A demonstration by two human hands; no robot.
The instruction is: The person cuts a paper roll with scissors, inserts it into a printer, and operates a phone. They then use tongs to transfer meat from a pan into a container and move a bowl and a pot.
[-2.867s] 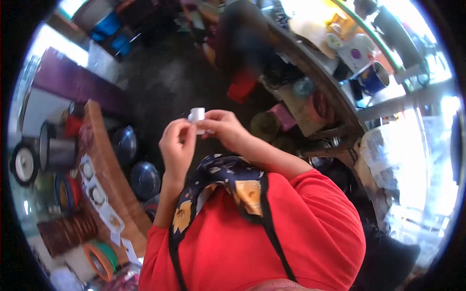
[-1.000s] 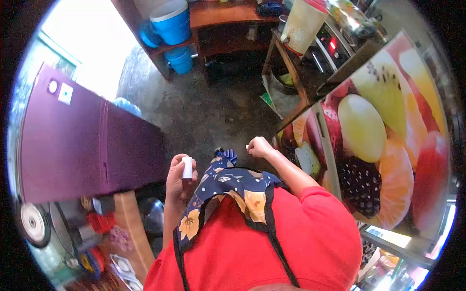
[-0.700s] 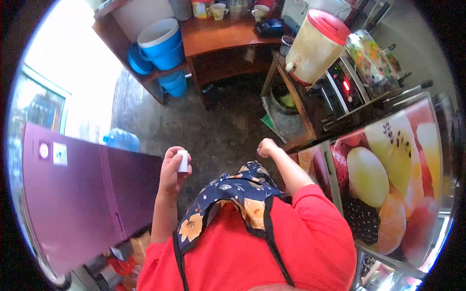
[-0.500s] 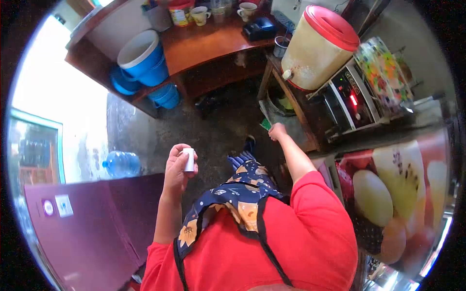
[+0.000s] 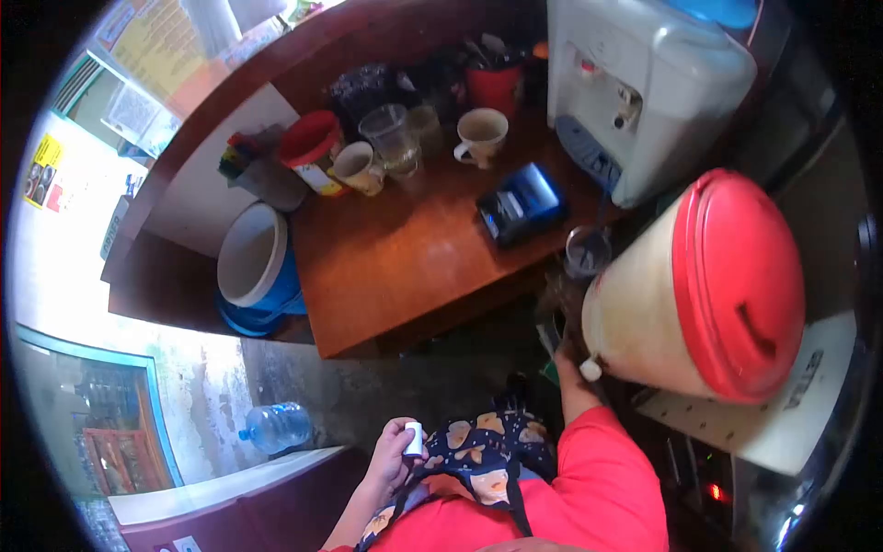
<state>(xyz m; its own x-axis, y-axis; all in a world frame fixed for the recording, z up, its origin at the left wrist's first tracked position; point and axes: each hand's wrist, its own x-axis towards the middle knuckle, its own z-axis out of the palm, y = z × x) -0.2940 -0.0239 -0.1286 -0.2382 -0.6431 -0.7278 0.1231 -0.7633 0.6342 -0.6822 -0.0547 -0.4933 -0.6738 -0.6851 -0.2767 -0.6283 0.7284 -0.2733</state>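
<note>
A small white cylindrical container [image 5: 414, 439] is gripped between the fingers of my left hand [image 5: 393, 453], in front of the patterned apron. My right hand [image 5: 567, 357] reaches forward beside the white tap of the large cream drink container [image 5: 644, 308] with its red lid. Its fingers are dark and blurred, so their shape and anything they hold cannot be made out. Close to that hand, a bit of green [image 5: 550, 372] shows low down. A clear cup [image 5: 588, 250] stands just beyond, next to the cream container.
The wooden counter [image 5: 395, 267] carries mugs, clear cups, a red tub and a black device [image 5: 522, 204]. A water dispenser [image 5: 644, 92] stands behind at right. Blue buckets [image 5: 267, 267] sit at left, and a large water bottle [image 5: 278, 428] lies below them.
The view has tilted up and moved closer to the counter. My right hand is now nearer the cream container's tap. My left hand still holds the white container, lower in view.
</note>
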